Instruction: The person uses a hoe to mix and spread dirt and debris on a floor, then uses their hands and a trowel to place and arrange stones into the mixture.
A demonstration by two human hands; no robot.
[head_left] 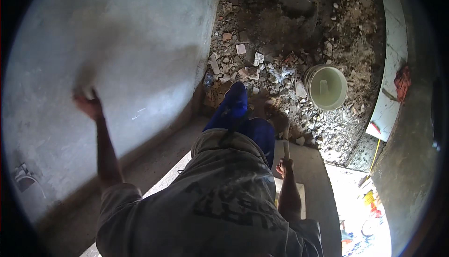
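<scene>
My left hand (89, 105) is raised at the grey plastered wall on the left, fingers apart and holding nothing; whether it touches the wall I cannot tell. A dark shadow falls just above it. Down beside my right knee, my right hand (284, 167) is closed around a wooden-handled tool (286, 149). Its pale handle points away from me, toward the rubble. The tool's head is dim against the brown ground, so its kind does not show.
Broken tile and stone rubble (262, 72) covers the ground ahead. A white bucket (327, 88) stands in it, right of my feet. Along the right side runs a pale board (388, 65) with a reddish cloth (402, 84) on it. Bright light and colourful clutter (369, 210) lie at the lower right.
</scene>
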